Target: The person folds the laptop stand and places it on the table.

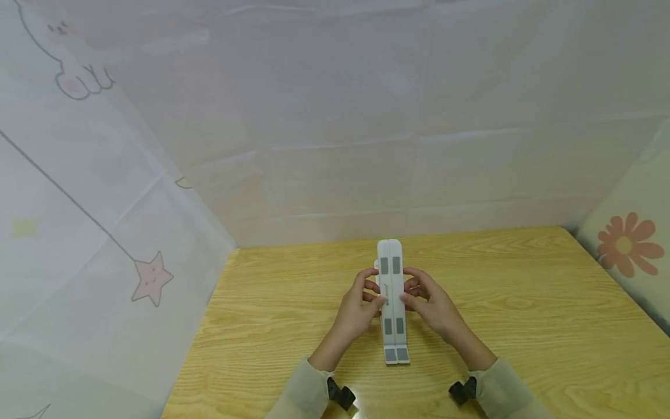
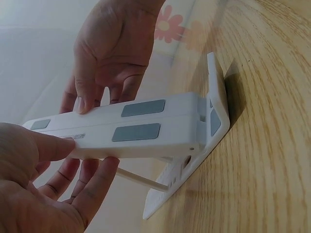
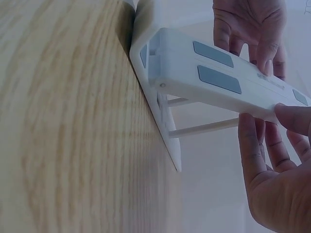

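Both forearms reach forward from the near edge of the table and angle inward, so the two hands meet at the middle of a white folding stand. The left hand grips the stand's left edge: its thumb lies on the top face and its fingers curl underneath, as the left wrist view shows. The right hand mirrors it on the right edge, thumb on top and fingers wrapped below the raised arm. Both hands are clamped on the stand, one at each side.

The stand sits near the centre of the wooden table, its long axis pointing away from the person. Its upper arm, with grey pads on the face, is tilted up off a flat base plate that rests on the tabletop, with thin white struts between them. Pale printed sheets with a star and a flower wall in the table.
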A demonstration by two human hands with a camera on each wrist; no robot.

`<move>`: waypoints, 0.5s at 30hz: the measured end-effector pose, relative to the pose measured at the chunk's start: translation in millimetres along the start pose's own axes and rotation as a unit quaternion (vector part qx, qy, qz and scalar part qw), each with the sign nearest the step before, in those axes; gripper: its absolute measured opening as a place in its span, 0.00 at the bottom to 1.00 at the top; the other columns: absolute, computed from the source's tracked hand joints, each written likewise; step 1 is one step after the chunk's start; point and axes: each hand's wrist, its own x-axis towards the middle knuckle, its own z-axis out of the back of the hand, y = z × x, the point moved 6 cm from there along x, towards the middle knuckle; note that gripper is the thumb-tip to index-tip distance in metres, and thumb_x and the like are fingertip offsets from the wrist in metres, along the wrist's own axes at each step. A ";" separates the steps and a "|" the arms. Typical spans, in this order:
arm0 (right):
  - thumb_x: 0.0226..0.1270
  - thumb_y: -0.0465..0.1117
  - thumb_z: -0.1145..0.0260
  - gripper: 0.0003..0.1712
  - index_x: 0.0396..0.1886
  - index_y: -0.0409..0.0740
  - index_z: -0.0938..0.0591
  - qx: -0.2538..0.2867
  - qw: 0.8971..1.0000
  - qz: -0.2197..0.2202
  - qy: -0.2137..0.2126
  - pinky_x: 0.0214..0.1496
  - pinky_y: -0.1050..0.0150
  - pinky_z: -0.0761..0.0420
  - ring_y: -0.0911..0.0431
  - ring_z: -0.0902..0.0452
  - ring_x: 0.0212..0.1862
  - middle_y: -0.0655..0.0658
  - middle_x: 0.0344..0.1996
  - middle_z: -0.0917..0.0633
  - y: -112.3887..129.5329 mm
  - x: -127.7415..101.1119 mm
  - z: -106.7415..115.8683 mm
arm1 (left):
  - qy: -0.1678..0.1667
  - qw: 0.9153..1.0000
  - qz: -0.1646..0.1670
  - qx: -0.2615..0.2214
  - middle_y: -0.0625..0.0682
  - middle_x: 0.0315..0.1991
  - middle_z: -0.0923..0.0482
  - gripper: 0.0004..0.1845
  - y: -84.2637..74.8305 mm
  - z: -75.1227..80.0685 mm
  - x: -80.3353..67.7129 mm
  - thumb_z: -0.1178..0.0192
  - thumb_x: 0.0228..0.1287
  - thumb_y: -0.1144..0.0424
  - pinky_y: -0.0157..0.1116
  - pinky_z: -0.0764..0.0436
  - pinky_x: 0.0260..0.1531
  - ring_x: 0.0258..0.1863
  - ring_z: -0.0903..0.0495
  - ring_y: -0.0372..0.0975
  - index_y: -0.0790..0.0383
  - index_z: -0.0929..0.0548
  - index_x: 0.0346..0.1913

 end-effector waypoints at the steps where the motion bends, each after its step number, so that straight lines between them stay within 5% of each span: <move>1: 0.71 0.33 0.33 0.31 0.71 0.44 0.31 -0.002 1.000 0.001 0.000 0.48 0.58 0.13 0.47 0.21 0.48 0.35 0.49 0.24 -0.1 -0.1 0.4 | 0.000 1.000 0.002 0.002 0.63 0.49 0.26 0.28 4.8 -0.8 2.1 0.41 0.70 0.76 0.52 0.12 0.39 0.41 0.19 0.48 0.58 0.33 0.69; 7: 0.71 0.34 0.33 0.32 0.72 0.46 0.31 -0.010 1.000 0.003 0.000 0.48 0.58 0.12 0.49 0.21 0.48 0.36 0.48 0.23 -2.7 0.2 2.2 | -0.005 1.000 -0.006 0.006 0.59 0.49 0.25 0.30 25.0 -1.9 9.3 0.39 0.71 0.72 0.49 0.11 0.38 0.42 0.19 0.46 0.51 0.33 0.71; 15: 0.72 0.34 0.34 0.29 0.70 0.47 0.29 -0.017 1.000 0.018 0.017 0.46 0.57 0.12 0.47 0.19 0.47 0.36 0.48 0.23 1.7 3.2 9.4 | -0.012 0.999 -0.025 0.046 0.61 0.50 0.25 0.29 20.9 1.2 3.0 0.35 0.69 0.68 0.38 0.13 0.35 0.43 0.18 0.44 0.50 0.30 0.69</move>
